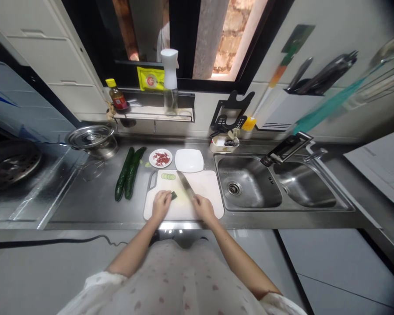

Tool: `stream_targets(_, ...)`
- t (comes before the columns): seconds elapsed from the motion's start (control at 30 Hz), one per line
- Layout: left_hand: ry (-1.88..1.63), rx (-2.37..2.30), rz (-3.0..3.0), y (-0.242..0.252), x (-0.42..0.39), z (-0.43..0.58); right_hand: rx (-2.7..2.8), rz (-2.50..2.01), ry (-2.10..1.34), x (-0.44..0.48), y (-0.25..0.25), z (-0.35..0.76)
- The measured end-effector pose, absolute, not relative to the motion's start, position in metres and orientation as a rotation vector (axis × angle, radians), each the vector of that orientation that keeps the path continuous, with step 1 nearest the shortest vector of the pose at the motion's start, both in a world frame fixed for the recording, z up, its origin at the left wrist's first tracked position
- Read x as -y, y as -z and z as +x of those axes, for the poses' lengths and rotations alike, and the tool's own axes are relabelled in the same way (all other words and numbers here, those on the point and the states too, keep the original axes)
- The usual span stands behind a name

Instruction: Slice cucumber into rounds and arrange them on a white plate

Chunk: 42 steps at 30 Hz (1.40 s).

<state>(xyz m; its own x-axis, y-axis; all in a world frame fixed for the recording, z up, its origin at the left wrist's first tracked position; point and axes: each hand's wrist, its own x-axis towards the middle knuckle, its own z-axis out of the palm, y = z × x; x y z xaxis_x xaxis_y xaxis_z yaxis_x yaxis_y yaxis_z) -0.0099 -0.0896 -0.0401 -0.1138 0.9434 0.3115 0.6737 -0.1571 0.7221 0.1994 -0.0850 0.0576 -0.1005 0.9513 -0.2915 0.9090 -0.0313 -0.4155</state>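
Note:
A white cutting board (206,183) lies on the steel counter in front of me. My left hand (160,204) is curled over a short piece of cucumber (174,195) on the board, holding it down. My right hand (202,206) is closed round the handle of a knife (185,184), whose blade points away from me next to the cucumber piece. Several thin cucumber slices (168,176) lie at the board's far left corner.
Two whole cucumbers (127,172) lie left of the board. Behind it stand a small plate of chopped red chilli (160,158) and a bare white square plate (189,160). A double sink (249,188) is to the right, a lidded pot (92,139) to the far left.

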Motion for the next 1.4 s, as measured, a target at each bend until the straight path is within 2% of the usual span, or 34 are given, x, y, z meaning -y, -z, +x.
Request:
stream_targets(0.47, -1.03, -1.7, 2.021, 0.052, 0.089, -0.011, 2.527, -1.944, -0.701, 0.089, -0.063, 0.174)
stream_targets(1.4, -1.028, -1.67, 2.039, 0.055, 0.087, -0.012, 2.551, -1.945, -0.736, 0.086, -0.068, 0.155)
